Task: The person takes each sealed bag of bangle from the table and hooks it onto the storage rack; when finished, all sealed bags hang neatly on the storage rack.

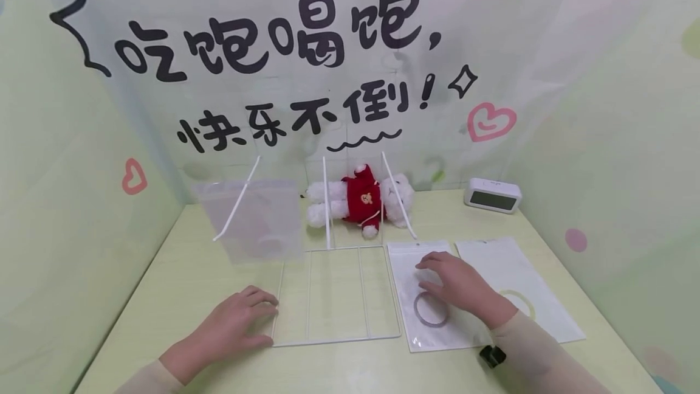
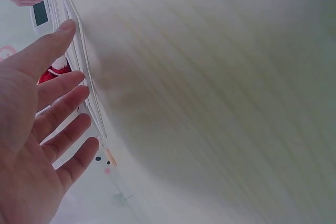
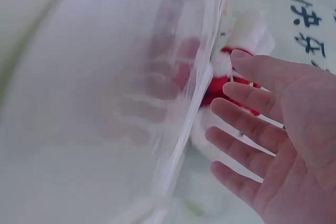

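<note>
A white wire rack (image 1: 336, 341) lies on the table, with prongs slanting up at its back. At its left edge rests my left hand (image 1: 232, 324), fingers loosely spread; in the left wrist view the fingertips (image 2: 84, 90) are at the wire, gripping nothing. My right hand (image 1: 456, 278) hovers relaxed above a white zip bag (image 1: 407, 297) that shows a grey ring (image 1: 417, 315). Beside it lies a second white bag (image 1: 547, 297) with a pale yellow ring (image 1: 527, 301), partly hidden by the right forearm. A translucent bag (image 1: 268, 217) hangs at the left prong.
Behind the rack a white plush toy (image 1: 328, 190) in a red top lies on its side. A white digital clock (image 1: 492, 195) stands at the back right. Printed curtains close in the pale table (image 1: 158, 290) at the back and both sides.
</note>
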{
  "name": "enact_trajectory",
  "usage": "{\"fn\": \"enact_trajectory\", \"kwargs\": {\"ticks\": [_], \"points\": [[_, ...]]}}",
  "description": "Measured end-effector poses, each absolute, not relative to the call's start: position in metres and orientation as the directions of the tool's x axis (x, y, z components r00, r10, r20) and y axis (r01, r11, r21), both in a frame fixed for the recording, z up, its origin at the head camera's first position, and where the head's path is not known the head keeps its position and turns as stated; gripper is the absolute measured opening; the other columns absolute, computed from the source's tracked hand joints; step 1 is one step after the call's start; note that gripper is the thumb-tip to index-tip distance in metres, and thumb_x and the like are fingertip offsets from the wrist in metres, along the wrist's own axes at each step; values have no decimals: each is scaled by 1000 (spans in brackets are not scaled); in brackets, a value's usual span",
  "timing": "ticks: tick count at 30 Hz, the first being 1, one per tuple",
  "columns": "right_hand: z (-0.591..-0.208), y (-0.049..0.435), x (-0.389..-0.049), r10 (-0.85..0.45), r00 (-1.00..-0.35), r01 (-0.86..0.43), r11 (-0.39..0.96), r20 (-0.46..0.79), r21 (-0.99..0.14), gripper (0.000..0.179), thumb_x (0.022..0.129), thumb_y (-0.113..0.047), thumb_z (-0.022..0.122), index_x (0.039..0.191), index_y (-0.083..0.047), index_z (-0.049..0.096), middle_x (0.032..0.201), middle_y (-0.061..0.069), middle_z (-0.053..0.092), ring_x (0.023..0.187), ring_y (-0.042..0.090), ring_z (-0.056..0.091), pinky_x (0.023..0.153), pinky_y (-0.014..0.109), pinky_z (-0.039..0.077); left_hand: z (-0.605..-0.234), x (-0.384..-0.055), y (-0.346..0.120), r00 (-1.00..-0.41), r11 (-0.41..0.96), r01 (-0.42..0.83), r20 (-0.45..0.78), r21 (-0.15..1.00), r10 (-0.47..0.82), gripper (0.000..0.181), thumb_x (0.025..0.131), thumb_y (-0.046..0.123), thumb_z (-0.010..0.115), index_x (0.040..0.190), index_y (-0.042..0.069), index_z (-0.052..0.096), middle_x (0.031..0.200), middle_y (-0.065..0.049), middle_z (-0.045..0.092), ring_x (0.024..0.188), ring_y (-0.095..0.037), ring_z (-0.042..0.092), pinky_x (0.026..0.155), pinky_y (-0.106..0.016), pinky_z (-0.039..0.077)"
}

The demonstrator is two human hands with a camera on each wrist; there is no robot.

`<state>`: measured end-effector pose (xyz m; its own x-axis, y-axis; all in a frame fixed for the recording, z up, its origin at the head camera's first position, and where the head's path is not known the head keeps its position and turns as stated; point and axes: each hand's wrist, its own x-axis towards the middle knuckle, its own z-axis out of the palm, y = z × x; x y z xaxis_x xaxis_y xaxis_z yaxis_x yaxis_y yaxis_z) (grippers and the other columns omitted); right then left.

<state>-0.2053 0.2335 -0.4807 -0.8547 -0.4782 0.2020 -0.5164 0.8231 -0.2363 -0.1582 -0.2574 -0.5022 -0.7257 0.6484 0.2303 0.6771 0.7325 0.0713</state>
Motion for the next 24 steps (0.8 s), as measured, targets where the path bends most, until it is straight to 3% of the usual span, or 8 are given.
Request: {"fn": "enact_trajectory", "kwargs": {"ticks": [7,15,24], "points": [[-478,264,-240,-443,-874,-484,833,201,-267,29,90,-16,79,116,-5,75,117,14,71,113,37,66,99,55,56,-502,-158,-258,-726,734,676,233,70,646,47,75,45,87,113,19,77,125,9,69,114,-16,59,92,-41,58],[-481,291,-268,-392,-901,-426,879,185,-213,28,88,-16,80,113,-5,76,112,12,74,107,37,67,94,56,56,-502,-160,-255,-721,729,682,220,57,657,48,74,46,87,112,18,77,125,8,69,116,-17,58,96,-41,57],[-495,307,-295,-436,-893,-449,849,111,-279,31,89,-18,79,115,-2,74,115,16,72,112,41,65,102,59,51,-501,-158,-256,-741,744,664,194,68,643,48,75,47,86,113,18,77,126,9,68,117,-17,58,97,-42,57]]}}
